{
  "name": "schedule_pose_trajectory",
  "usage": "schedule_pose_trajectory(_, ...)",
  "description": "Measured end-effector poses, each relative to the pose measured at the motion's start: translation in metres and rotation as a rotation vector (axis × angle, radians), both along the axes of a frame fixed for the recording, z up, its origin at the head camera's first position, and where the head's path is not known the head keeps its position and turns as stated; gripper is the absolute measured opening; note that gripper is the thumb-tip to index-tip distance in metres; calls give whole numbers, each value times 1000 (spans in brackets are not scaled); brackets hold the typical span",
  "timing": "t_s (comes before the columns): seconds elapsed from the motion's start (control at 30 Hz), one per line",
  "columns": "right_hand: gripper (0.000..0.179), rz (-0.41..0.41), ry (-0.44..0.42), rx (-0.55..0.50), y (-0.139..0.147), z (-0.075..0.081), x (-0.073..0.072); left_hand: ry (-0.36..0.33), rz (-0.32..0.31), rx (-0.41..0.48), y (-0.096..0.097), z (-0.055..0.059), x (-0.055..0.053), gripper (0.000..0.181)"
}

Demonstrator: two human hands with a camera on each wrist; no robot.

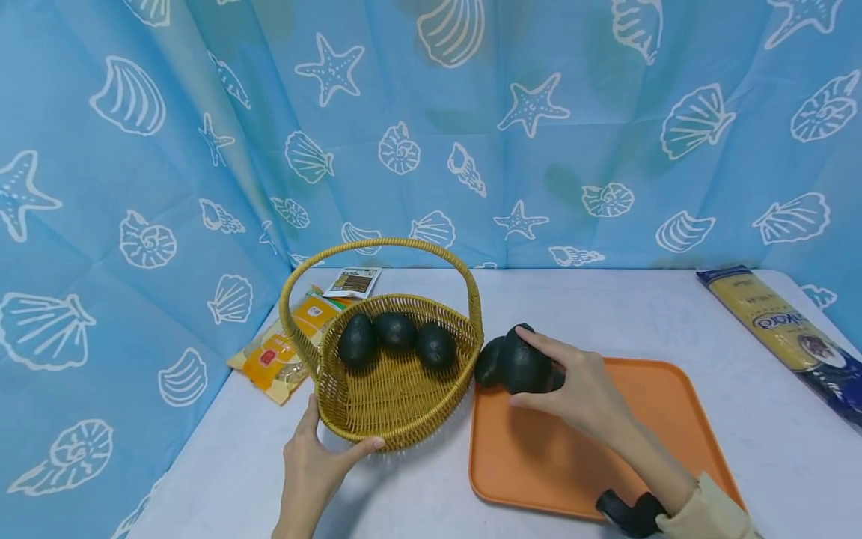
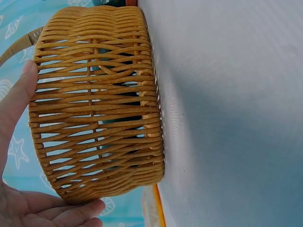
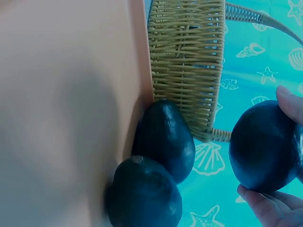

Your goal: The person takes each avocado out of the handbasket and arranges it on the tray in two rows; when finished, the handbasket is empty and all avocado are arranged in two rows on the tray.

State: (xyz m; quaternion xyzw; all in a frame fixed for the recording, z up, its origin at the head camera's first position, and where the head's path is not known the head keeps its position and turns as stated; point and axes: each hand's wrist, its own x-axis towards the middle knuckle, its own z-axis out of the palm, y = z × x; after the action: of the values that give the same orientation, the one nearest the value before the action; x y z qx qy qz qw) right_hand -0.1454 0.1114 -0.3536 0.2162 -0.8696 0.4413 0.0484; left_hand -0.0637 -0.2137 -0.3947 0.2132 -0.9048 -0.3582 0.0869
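Observation:
My left hand [image 1: 316, 460] holds the near left rim of a wicker basket [image 1: 390, 408], thumb at the front edge and fingers round its side. Three dark avocados [image 1: 435, 346] lie inside, toward the back. In my right hand [image 1: 582, 385] is another dark avocado [image 1: 525, 364], raised above the orange tray [image 1: 633, 427] and gripped between thumb and fingers. The right wrist view shows two more avocados, one [image 3: 165, 139] beside the basket and one [image 3: 144, 194] nearer the camera, both at the tray's edge. In the head view the held avocado partly covers them.
Behind the basket's left side lie an orange and yellow food packet [image 1: 276, 359] and a small white packet [image 1: 353, 282]. A long yellow and blue bag [image 1: 781, 322] rests at the table's right. A blue shell-print curtain [image 1: 431, 135] hangs behind the white table [image 1: 417, 494].

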Motion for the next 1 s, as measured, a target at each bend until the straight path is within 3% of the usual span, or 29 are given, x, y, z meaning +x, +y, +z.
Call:
schedule_pose_trajectory(0.3,84,-23,-19,36,15,0,-3,-27,-1,4,0,0,-1,127)
schedule_pose_trajectory(0.57,83,-63,13,63,32,5,-3,-18,-4,-4,0,1,0,127)
schedule_pose_trajectory(1.0,89,-128,-22,152,59,2,-7,5,-10,-12,0,1,1,127)
